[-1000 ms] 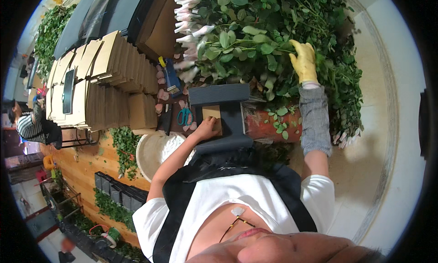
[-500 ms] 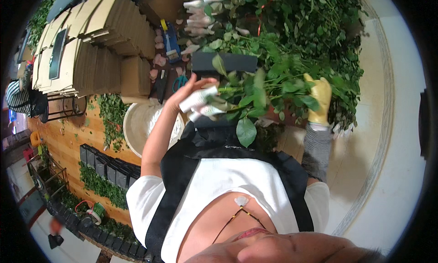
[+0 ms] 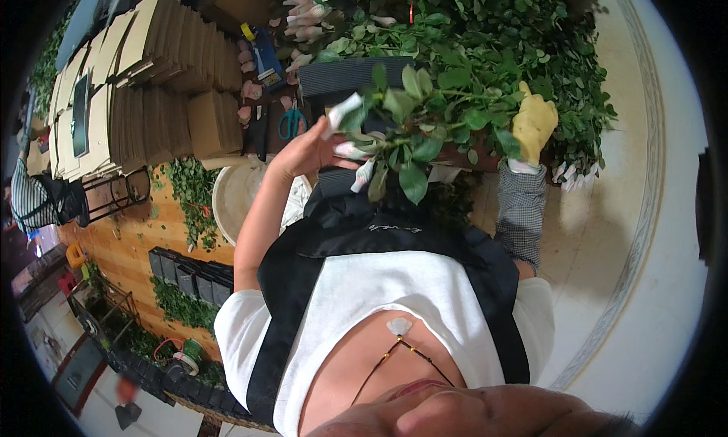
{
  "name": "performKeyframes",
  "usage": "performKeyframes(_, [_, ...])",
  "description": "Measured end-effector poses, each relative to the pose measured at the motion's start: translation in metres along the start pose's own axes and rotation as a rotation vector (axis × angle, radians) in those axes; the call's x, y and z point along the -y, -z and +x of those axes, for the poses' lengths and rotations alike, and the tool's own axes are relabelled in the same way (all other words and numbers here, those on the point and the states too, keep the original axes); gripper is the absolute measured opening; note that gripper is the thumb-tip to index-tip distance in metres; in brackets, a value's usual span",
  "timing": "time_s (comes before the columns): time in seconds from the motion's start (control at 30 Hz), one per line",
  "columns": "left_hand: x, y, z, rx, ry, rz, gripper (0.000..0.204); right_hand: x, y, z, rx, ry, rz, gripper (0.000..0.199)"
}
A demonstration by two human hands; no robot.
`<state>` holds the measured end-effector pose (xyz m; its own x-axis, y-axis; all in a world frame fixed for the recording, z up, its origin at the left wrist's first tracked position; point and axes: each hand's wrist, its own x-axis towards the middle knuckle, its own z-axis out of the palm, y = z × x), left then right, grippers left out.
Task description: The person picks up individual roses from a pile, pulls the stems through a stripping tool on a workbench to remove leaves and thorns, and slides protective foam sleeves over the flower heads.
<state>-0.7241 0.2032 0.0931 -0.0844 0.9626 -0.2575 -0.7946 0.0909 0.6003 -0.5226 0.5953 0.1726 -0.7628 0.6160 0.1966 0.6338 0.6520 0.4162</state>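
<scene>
Several leafy roses (image 3: pixel 413 103) with white netting sleeves over their buds lie across in front of me, heads to the left. My right hand (image 3: pixel 535 126), in a yellow glove, is closed round their stem ends. At the bud end is my bare left hand (image 3: pixel 303 152), fingers apart beside the sleeved buds (image 3: pixel 345 116); its fingertips are partly hidden behind them. Under the roses is a dark ribbed block (image 3: pixel 356 74). Teal-handled scissors (image 3: pixel 291 123) lie just beyond my left hand.
A large heap of leafy stems (image 3: pixel 523 27) fills the far right. Stacked cardboard sheets (image 3: pixel 155 50) stand at the far left, near a blue tool (image 3: pixel 265 60) and loose pink petals (image 3: pixel 251 90). A white bin (image 3: pixel 225 203) is by my left forearm. Another person (image 3: pixel 34 194) is at the left edge.
The sleeved buds have spread apart, one tilting upward beside my left fingers. My right hand has moved slightly up with the stems. The view has shifted a little.
</scene>
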Motion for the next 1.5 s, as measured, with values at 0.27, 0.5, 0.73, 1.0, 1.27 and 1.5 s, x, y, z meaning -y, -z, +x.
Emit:
performKeyframes(0.27, [-0.03, -0.009, 0.018, -0.091, -0.227, 0.356, 0.065, -0.001, 0.027, 0.041, -0.027, -0.103, 0.859, 0.042])
performKeyframes(0.5, [-0.029, -0.017, 0.036, -0.163, -0.22, 0.438, 0.042, -0.009, 0.028, 0.043, -0.334, 0.181, 0.623, 0.048])
performKeyframes(0.73, [-0.042, -0.017, 0.03, -0.139, -0.377, 0.232, 0.064, -0.03, -0.008, 0.048, -0.216, 0.197, 0.807, 0.043])
performKeyframes(1.0, [-0.052, -0.035, 0.031, -0.122, -0.171, -0.02, 0.081, -0.007, -0.031, 0.051, -0.192, 0.135, 0.913, 0.028])
performKeyframes(1.27, [-0.047, -0.08, 0.028, -0.285, -0.177, -0.082, 0.04, 0.005, -0.027, 0.039, -0.167, 0.126, 0.251, 0.06])
performKeyframes(1.5, [-0.037, -0.103, 0.026, -0.215, -0.182, 0.682, 0.034, 0.041, -0.001, -0.089, -0.171, -0.427, 1.547, 0.071])
